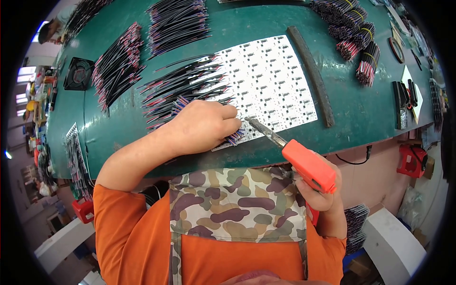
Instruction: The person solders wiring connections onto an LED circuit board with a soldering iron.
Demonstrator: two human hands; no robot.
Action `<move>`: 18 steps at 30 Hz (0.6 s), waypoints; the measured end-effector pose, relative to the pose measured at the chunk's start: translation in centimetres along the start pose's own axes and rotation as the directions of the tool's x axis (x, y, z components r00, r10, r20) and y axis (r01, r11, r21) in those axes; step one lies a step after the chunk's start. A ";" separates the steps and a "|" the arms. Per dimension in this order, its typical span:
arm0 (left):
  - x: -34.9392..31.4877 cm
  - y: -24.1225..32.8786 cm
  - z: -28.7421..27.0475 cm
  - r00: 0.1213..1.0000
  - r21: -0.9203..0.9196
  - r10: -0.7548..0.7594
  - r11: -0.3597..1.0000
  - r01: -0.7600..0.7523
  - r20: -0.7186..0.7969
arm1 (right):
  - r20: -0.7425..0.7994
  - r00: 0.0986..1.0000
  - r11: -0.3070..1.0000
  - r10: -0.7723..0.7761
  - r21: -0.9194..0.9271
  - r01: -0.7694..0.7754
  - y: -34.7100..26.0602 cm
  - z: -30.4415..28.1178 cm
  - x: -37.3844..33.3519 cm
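My left hand (205, 124) is closed around a bundle of thin coloured wires (234, 138), over the near left part of a white circuit board panel (270, 83). My right hand (323, 194) grips a red-bodied soldering gun (308, 166). Its metal tip points left at the panel, just right of my left fingers; whether it touches is too small to tell. Rows of small dark components cover the panel. Black and red wires (178, 88) fan out leftward from its left side, their inner ends lying on it.
A dark bar (313, 78) lies along the panel's right side. Loose wire piles (175, 26) and a small black fan (79, 73) occupy the left of the green table (228, 21). Tied wire bundles (368, 64), a tape roll (396, 50) and a black object (402, 105) are at the right.
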State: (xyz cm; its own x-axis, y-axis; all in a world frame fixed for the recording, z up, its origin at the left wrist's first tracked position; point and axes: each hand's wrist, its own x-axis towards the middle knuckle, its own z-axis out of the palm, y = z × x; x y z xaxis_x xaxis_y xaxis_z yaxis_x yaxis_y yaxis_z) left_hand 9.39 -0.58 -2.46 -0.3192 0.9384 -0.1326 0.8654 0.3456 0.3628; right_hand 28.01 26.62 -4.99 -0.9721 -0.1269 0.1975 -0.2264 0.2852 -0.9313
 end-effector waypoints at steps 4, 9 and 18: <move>0.0 0.3 0.0 1.000 0.059 0.025 0.998 -0.025 -0.005 | 0.018 1.000 1.000 0.019 0.005 -0.019 0.2 0.0 -0.2; 0.2 0.7 0.0 0.999 0.116 0.034 0.993 -0.034 0.001 | 0.041 0.999 0.999 -0.012 -0.033 0.013 0.0 -0.1 0.2; 0.4 1.4 -0.3 0.999 0.156 0.030 0.987 -0.033 0.021 | -0.009 0.994 0.993 -0.111 -0.037 0.111 0.1 0.4 0.5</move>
State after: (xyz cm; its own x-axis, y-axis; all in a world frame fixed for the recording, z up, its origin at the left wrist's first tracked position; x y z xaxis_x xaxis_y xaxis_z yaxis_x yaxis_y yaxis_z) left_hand 10.38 0.32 -1.76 -0.2846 0.9482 -0.1409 0.9251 0.3102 0.2188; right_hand 27.54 26.22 -5.07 -0.9414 -0.1496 0.3022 -0.3347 0.3048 -0.8917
